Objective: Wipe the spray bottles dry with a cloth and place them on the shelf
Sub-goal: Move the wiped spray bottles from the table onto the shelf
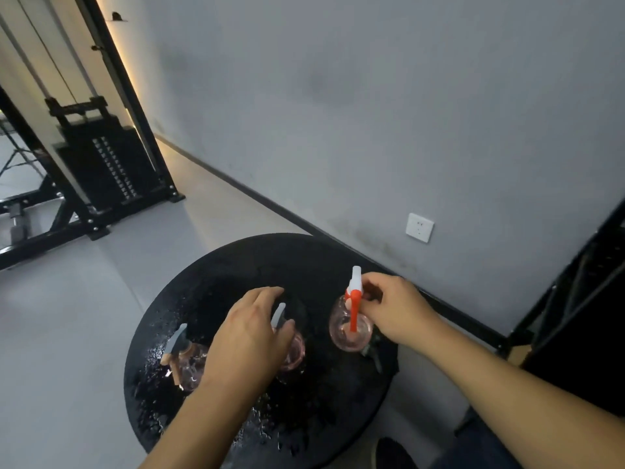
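On the wet round table [216,265] at lower centre, the right hand [394,308] pinches the orange-triggered spray bottle [351,324], while the left hand [250,336] hovers, fingers loosely spread, over another bottle [294,353].

Head view, looking steeply down, close over round table [216,265]

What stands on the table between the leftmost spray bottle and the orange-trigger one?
In the head view, a third pink spray bottle, partly hidden under the left hand.
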The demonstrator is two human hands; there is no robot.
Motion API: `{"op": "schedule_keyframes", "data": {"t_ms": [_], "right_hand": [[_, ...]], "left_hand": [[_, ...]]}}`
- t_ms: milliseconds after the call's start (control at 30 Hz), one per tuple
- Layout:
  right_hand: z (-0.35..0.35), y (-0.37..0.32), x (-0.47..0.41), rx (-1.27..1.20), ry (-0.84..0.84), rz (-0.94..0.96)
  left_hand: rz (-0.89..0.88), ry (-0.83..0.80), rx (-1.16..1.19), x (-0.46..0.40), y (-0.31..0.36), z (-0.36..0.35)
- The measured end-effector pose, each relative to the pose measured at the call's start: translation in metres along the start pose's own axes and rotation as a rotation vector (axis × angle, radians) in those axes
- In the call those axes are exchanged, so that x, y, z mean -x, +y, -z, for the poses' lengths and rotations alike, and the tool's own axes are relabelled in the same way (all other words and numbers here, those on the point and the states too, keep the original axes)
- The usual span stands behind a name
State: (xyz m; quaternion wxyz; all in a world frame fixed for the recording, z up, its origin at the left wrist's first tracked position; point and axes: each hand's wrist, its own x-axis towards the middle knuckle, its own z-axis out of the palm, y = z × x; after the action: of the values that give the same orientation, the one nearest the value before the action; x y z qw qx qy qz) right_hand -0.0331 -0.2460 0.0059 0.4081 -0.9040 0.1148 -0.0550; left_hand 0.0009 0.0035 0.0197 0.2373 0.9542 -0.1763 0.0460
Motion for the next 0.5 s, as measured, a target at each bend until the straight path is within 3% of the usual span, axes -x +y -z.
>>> {"op": "schedule_keyframes", "data": {"t_ms": [167,500], "right_hand": [[0.051,-0.01,0.043,-0.034,0.086,0.044],[0.157,-0.011,0.152,-0.04,0.257,0.032]], "left_hand": [[-0.046,0.012,0.028,0.018,0.035,0.019],[-0.303,0.005,0.074,0.047,0.133,0.037]]}}
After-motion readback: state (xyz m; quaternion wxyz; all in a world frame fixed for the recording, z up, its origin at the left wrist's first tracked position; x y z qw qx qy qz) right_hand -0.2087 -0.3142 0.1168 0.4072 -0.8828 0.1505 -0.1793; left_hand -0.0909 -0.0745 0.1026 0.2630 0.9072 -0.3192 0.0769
